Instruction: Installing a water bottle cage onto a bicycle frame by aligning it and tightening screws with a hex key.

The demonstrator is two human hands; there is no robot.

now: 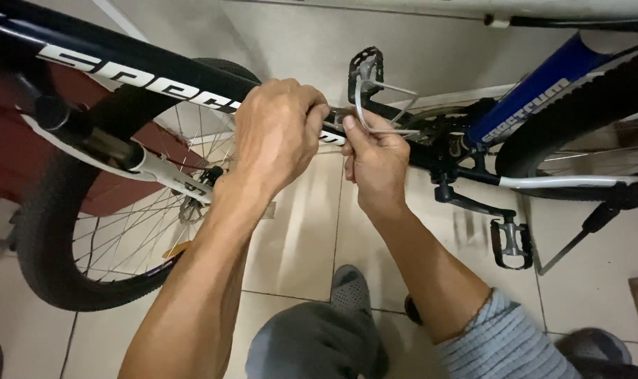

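Note:
A black bicycle frame tube [157,70] with white lettering runs across the view from upper left to centre. A silver wire bottle cage [385,105] lies against that tube. My right hand [376,168] pinches the cage's lower wires from below, thumb up. My left hand [277,133] is curled into a fist over the tube, its fingertips closed on the cage's near end [333,118]. What sits under those fingers is hidden. The two hands almost touch.
The front wheel [52,238] with its disc rotor [190,210] stands at the left before a dark red object [10,140]. Pedals [512,242] [366,70], crank, kickstand [568,249] and rear tyre [579,112] are at the right. My grey shoe [350,289] rests on the tiled floor.

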